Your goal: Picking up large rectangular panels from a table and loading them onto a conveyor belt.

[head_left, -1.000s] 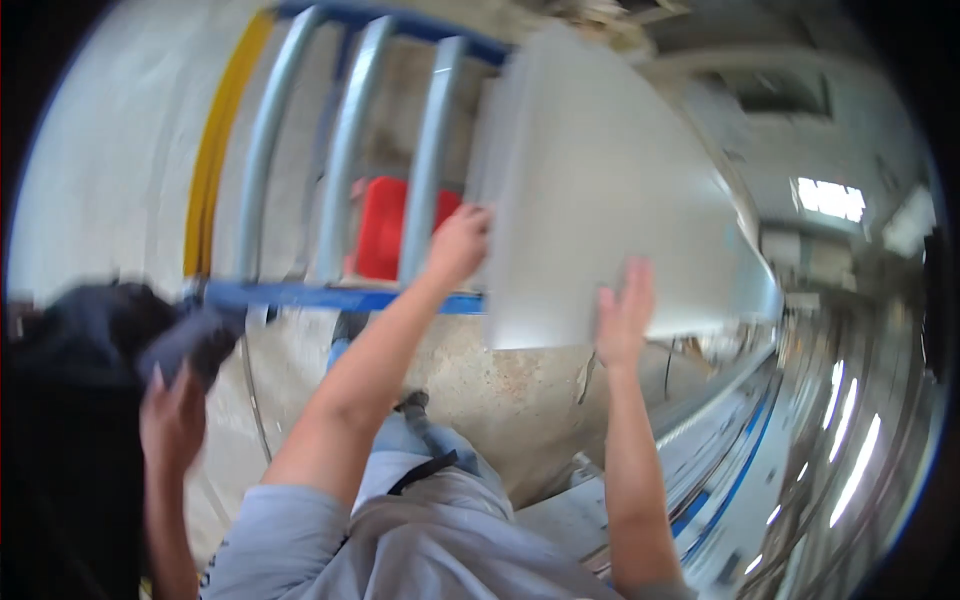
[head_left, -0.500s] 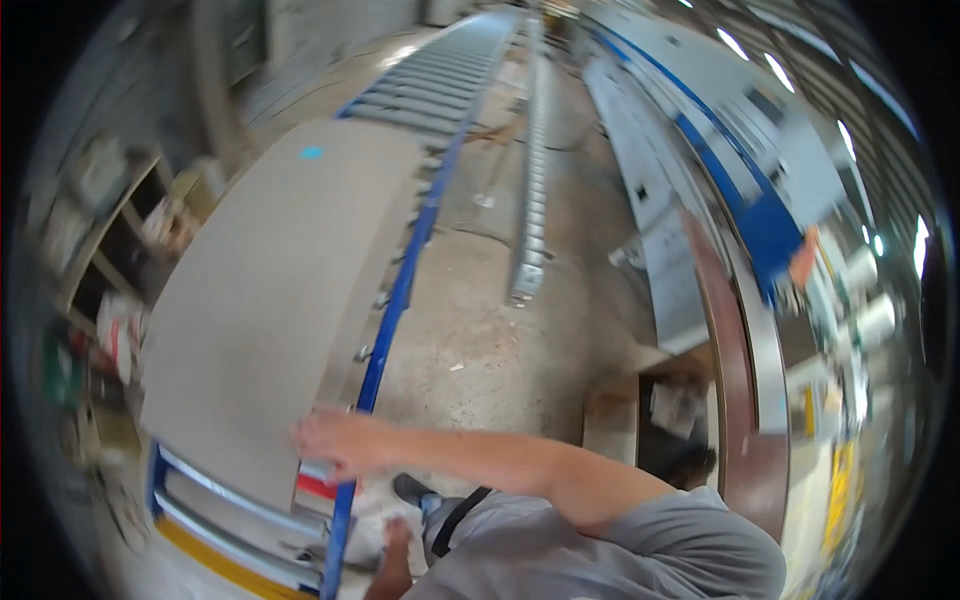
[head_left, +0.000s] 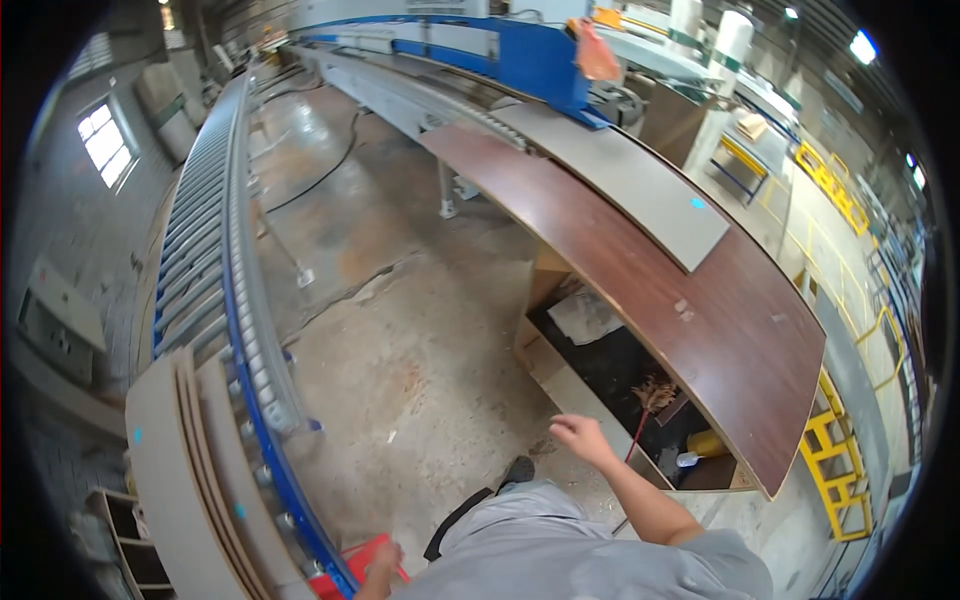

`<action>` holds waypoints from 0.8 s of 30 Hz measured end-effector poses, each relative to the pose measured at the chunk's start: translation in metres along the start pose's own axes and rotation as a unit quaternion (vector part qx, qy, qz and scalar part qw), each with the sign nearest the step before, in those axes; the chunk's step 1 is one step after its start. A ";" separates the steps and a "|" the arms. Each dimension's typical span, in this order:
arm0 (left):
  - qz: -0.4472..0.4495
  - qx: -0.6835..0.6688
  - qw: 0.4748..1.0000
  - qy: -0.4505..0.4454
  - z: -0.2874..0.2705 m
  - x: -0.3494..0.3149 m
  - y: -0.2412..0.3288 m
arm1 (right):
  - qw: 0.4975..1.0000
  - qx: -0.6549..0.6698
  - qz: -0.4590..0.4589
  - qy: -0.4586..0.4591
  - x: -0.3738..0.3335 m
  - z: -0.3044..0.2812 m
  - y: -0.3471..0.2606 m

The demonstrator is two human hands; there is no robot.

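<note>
My right hand (head_left: 582, 440) hangs in the air over the floor, beside the wooden cabinet (head_left: 570, 385) under the brown table. Its fingers are loosely bent and slightly apart, with nothing between them. My left hand (head_left: 386, 556) is low near the blue conveyor rail (head_left: 290, 490), in front of a red object (head_left: 362, 556) at the rail. Its fingers are small and partly hidden, so their hold is unclear. Grey-brown boards (head_left: 185, 470) lie in a stack on the roller conveyor to the left. A narrow grey board (head_left: 640, 190) rests on the brown tabletop (head_left: 600, 230).
Inside the cabinet are a brush-like duster (head_left: 655, 392) with a red handle, a yellow container (head_left: 706, 444) and a pale bag (head_left: 584, 316). A blue and white machine (head_left: 540, 60) stands beyond the table. Yellow barriers (head_left: 838, 462) stand at the right. A black cable (head_left: 325, 178) crosses the floor.
The view has swung right, bringing the brown table to the middle. My right hand has left the large board's edge on the conveyor and is now beside the cabinet.
</note>
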State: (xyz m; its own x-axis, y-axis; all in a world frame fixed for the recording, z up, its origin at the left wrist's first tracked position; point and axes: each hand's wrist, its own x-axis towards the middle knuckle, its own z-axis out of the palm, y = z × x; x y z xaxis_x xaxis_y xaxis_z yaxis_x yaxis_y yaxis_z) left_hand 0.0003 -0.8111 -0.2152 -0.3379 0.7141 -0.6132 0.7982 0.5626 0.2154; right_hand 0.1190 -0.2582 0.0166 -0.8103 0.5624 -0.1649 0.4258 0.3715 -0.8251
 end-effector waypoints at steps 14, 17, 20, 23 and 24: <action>0.152 -0.765 0.623 0.062 -0.589 0.401 0.251 | 0.879 -0.058 0.019 0.473 0.179 -0.199 0.055; 0.196 -0.789 0.582 0.015 -0.664 0.496 0.275 | 0.839 -0.138 0.142 0.507 0.217 -0.223 0.084; 0.144 -0.831 0.536 -0.026 -0.726 0.607 0.297 | 0.792 -0.197 0.235 0.529 0.249 -0.238 0.093; 0.093 -0.835 0.539 0.068 -0.764 0.719 0.292 | 0.782 -0.177 0.289 0.523 0.285 -0.256 0.091; 0.094 -0.837 0.526 0.116 -0.780 0.748 0.291 | 0.778 -0.164 0.297 0.529 0.293 -0.261 0.095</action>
State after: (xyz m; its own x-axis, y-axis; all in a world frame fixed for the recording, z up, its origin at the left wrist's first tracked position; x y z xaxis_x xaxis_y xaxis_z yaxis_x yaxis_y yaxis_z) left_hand -0.4093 0.2117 -0.0182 -0.5389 0.7445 -0.3942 -0.6641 -0.0876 0.7425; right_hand 0.0274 0.1351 0.0311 0.2802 0.9353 0.2160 0.8189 -0.1155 -0.5622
